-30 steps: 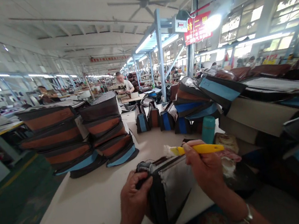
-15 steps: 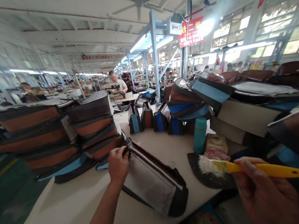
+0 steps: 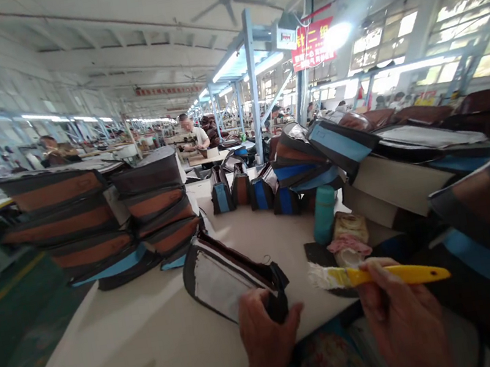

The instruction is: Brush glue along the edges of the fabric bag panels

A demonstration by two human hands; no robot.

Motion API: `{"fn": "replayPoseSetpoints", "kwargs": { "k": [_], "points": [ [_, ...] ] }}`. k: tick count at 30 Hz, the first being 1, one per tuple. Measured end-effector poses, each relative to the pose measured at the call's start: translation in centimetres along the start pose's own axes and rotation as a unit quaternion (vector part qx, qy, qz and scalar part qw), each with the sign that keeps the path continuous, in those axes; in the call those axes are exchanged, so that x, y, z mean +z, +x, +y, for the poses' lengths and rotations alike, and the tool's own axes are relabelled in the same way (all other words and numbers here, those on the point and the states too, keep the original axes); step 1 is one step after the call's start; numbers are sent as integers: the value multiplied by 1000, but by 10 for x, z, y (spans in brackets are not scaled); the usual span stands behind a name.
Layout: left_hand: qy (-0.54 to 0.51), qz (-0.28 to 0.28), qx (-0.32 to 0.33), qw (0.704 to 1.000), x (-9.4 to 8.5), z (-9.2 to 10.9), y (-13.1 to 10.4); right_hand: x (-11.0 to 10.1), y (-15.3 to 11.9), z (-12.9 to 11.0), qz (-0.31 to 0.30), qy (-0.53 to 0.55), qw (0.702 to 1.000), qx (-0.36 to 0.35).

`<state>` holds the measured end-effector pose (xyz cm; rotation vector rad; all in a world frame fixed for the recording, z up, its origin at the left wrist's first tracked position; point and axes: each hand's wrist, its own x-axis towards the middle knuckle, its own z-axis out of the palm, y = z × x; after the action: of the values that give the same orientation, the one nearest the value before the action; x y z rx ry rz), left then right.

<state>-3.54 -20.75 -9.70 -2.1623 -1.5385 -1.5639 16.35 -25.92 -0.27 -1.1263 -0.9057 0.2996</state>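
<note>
A dark bag [image 3: 223,280] with a whitish-grey panel on its side lies slantwise on the table in front of me, its top edge partly open. My left hand [image 3: 268,328] is at the bag's near end, fingers curled against the panel and thumb out on the right side; part of the grip is hidden. In my right hand [image 3: 399,308] is a yellow-handled paintbrush [image 3: 408,273], its bristles coated white and pointing left. The bristles are apart from the bag, over a dark flat piece [image 3: 319,253] on the table.
Stacked brown-and-black bags [image 3: 79,225] stand on the left of the table [image 3: 114,353]. Small blue and brown bags [image 3: 261,196] line the back. A teal bottle [image 3: 324,214] and a container with pink cloth [image 3: 350,241] sit before piled bags [image 3: 403,183]. A co-worker [image 3: 195,135] is beyond.
My left hand has moved from the bag's far end to its near end. The bag has turned and shifted slightly left and away. The brush has moved a little left in my right hand.
</note>
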Motion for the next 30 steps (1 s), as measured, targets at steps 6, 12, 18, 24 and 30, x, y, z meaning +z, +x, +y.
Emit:
{"fn": "replayPoseSetpoints", "kwargs": {
  "k": [6,12,18,24,30],
  "points": [
    [-105,-25,-37,993,12,4,17,-11,-9,-1,31,2,999,13],
    [-199,-119,-1,973,-22,4,29,-24,4,-4,9,34,997,62],
    [-319,-236,-55,916,-50,11,54,25,-10,-16,-98,157,976,115],
    [-363,-282,-111,881,-58,11,65,57,-7,-5,-220,47,974,-21],
    [-375,-294,-171,862,-66,7,73,49,7,-10,-169,-24,966,-192]
  ]
}}
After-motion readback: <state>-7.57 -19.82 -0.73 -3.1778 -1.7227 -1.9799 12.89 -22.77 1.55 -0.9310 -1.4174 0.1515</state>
